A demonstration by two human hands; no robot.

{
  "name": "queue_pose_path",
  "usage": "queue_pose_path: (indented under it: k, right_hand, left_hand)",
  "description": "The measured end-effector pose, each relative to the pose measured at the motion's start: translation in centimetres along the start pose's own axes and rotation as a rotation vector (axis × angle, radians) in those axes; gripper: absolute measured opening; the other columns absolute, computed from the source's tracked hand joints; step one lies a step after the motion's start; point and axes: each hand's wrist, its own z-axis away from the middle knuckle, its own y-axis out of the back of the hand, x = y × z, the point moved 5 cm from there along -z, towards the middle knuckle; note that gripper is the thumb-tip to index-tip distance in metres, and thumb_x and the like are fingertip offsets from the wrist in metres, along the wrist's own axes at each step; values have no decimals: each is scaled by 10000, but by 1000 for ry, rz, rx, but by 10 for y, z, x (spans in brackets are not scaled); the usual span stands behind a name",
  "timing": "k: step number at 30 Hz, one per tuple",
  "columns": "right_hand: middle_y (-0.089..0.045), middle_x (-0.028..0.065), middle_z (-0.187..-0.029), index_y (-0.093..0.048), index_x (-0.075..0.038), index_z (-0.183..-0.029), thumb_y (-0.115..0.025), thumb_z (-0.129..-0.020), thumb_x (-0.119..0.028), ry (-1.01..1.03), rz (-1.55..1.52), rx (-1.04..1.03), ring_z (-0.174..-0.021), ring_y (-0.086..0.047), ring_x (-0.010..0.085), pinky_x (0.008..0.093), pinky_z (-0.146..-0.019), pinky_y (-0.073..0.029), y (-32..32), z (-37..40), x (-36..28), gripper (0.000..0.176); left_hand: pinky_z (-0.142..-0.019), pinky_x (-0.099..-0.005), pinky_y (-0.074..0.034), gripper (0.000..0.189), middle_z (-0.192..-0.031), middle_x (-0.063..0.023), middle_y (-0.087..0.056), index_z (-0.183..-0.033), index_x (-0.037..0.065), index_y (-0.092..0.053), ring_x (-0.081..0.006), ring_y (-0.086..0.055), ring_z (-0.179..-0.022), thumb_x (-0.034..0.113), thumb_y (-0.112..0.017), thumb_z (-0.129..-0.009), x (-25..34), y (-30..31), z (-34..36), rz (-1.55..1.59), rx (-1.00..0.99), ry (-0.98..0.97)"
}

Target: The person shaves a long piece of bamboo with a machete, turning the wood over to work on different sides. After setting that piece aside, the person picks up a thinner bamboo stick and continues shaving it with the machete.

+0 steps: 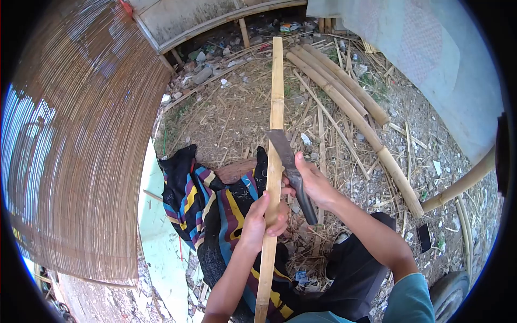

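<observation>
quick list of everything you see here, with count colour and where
bamboo strip: one, tan, centre, lengthwise
knife: one, dark grey, blade overlapping the strip
striped cloth: one, multicoloured, left of centre
bamboo poles: at least four, tan, right side
thin strips: many, straw-coloured, scattered on ground
slatted screen: one, brown, left
pale sheet: one, whitish, upper right
phone-like slab: one, black, lower right
tyre: one, dark, lower right edge
left hand: one, gripping the strip
right hand: one, holding the knife
sleeve: one visible, teal, bottom right
</observation>
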Motion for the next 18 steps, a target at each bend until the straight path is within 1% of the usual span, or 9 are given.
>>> queue_pose_path:
  k: [2, 3, 4, 6, 10, 14, 16, 17, 18]
  right_hand:
    - [-482, -7, -727, -534, -62, -971, -276, -939, -572, -128, 1, 111, -599, -476, 90, 233, -556, -410, 5, 4, -5, 572]
    - [-473, -4, -749, -515, -78, -1008, -265, -946, -561, -119, -8, 115, -627, -484, 95, 247, -583, -418, 8, 4, -9, 547]
    - [-473, -4, -749, -515, -78, -1008, -265, -946, -561, -119, -8, 107, -627, -484, 95, 247, -583, -418, 11, 2, -10, 547]
    - [-454, -12, -743, -482, -88, -1007, -274, -958, -535, -79, -170, 222, -606, -471, 97, 255, -546, -404, 24, 1, -12, 495]
    - [-455, -1, -764, -457, -105, -998, -261, -961, -528, -19, -216, 281, -614, -469, 106, 259, -560, -402, 40, -2, -19, 468]
    - [-438, 2, -745, -444, -90, -946, -240, -971, -508, 80, -47, 343, -566, -430, 92, 245, -526, -374, 46, -2, -24, 466]
    - [-426, 6, -731, -438, -81, -926, -241, -972, -501, 221, 155, 289, -543, -416, 86, 228, -515, -363, 48, -2, -28, 467]
    - [-424, 0, -677, -446, -72, -873, -244, -975, -493, 275, 210, 311, -528, -414, 74, 217, -501, -355, 48, 0, -30, 477]
    - [-424, 0, -677, -446, -72, -873, -244, -975, -493, 275, 208, 316, -528, -414, 74, 217, -501, -355, 49, 3, -33, 477]
  left_hand:
    - [-340, -197, -245, 496, -601, 3, -381, -1207, 5, -429, -47, -273, -381, 433, -341, -972, 5, 9, -2, -83, 173, 10]
    - [-350, -190, -246, 508, -606, 28, -316, -1244, 8, -420, -40, -255, -399, 430, -379, -964, 11, 11, -1, -137, 214, 13]
    - [-350, -190, -246, 508, -606, 28, -316, -1244, 8, -420, -40, -255, -399, 430, -379, -964, 17, 13, -3, -137, 220, 7]
    - [-351, -183, -241, 501, -612, 33, -320, -1271, 13, -427, -33, -254, -412, 410, -380, -970, 33, 22, -10, -279, 268, -13]
    - [-345, -174, -235, 431, -599, 43, -309, -1242, 61, -498, -29, -259, -416, 378, -373, -979, 61, 32, -23, -278, 289, -42]
    - [-341, -176, -227, 430, -586, 45, -295, -1245, 58, -489, -28, -250, -407, 374, -360, -983, 51, 38, -23, -305, 319, 1]
    - [-339, -181, -217, 433, -573, 49, -272, -1257, 58, -470, -29, -243, -402, 374, -361, -982, 47, 30, -21, -281, 217, 53]
    - [-339, -184, -208, 437, -565, 49, -252, -1264, 52, -454, -28, -239, -401, 371, -349, -985, 45, 25, -18, -310, 213, 62]
    - [-339, -184, -208, 437, -565, 49, -252, -1264, 52, -454, -28, -239, -401, 371, -349, -985, 43, 22, -16, -312, 211, 66]
